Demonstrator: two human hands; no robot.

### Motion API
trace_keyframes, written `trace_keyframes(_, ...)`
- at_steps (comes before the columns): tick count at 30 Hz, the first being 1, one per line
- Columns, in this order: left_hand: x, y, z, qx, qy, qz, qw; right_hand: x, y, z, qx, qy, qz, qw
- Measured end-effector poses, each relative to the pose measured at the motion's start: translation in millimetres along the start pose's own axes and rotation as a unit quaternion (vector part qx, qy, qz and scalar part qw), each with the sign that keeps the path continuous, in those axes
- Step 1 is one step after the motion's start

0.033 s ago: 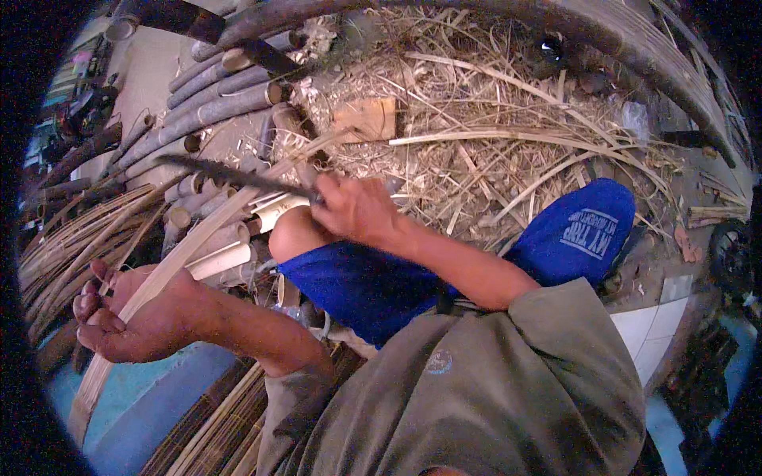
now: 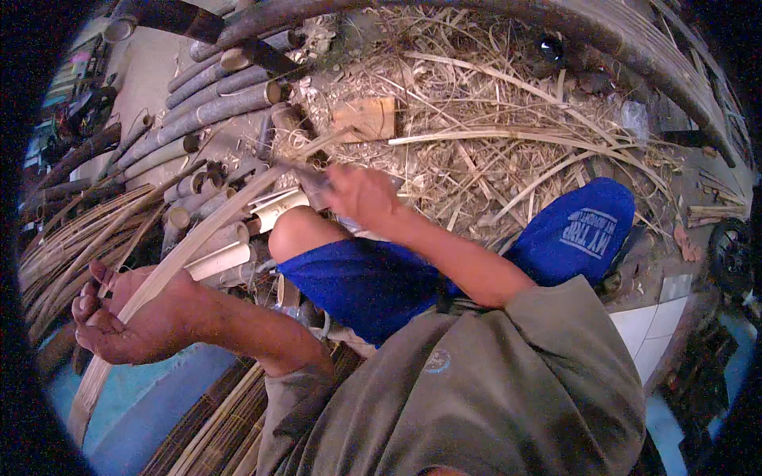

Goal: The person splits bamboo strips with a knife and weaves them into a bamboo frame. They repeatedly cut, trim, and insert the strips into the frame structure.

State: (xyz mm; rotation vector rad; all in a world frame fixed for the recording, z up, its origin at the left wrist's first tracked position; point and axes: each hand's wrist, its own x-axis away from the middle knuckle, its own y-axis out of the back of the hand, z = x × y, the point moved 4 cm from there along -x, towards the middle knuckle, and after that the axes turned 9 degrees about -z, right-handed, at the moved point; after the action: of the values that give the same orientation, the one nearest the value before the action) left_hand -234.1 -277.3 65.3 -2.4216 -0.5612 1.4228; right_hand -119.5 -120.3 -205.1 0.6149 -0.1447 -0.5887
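Note:
My left hand [image 2: 143,313] is closed on a long pale bamboo strip [image 2: 202,230]. The strip slants from the lower left, across my palm, up toward the wood block in the middle. In my right hand [image 2: 361,194], above my bare knee, is a knife [image 2: 311,181] with a dark blade. Motion smears the hand and the blade, and the blade's far end is hard to make out. The blade meets or crosses the strip's upper stretch; whether it cuts in, I cannot tell.
Shavings and loose strips [image 2: 468,119] cover the ground ahead, around an orange-brown wood block [image 2: 365,117]. Cut bamboo poles [image 2: 210,107] lie at the upper left. Bundled thin strips [image 2: 87,246] lie at the left. A thick pole [image 2: 444,4] spans the top.
My right hand has shifted slightly right and up with the knife, and the blade, plain before, is now blurred and foreshortened. My left hand and the strip have hardly moved.

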Motion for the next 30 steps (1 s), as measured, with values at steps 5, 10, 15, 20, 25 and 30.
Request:
trace_keyframes(5, -2, -1, 0, 0.020, -0.013, 0.018, 1.000, -11, -32, -56, -0.034, -0.079, 0.049, 0.995)
trace_keyframes(10, -5, -13, 9, 0.058, 0.048, 0.003, 0.997, -31, -42, -78, 0.015, -0.112, 0.055, 0.992)
trace_keyframes(15, -15, 6, 19, 0.007, 0.033, 0.010, 0.999, -39, -39, -80, -0.007, -0.101, 0.089, 0.991)
trace_keyframes(20, -41, 18, 32, 0.148, 0.100, 0.018, 0.984, -33, -65, -110, 0.058, -0.071, 0.037, 0.995)
trace_keyframes(25, -30, 15, 36, 0.119, 0.079, -0.001, 0.990, -31, -77, -139, 0.053, -0.114, 0.069, 0.990)
trace_keyframes(30, -27, 3, 34, 0.073, 0.065, -0.023, 0.995, -30, -87, -190, 0.083, -0.101, -0.021, 0.991)
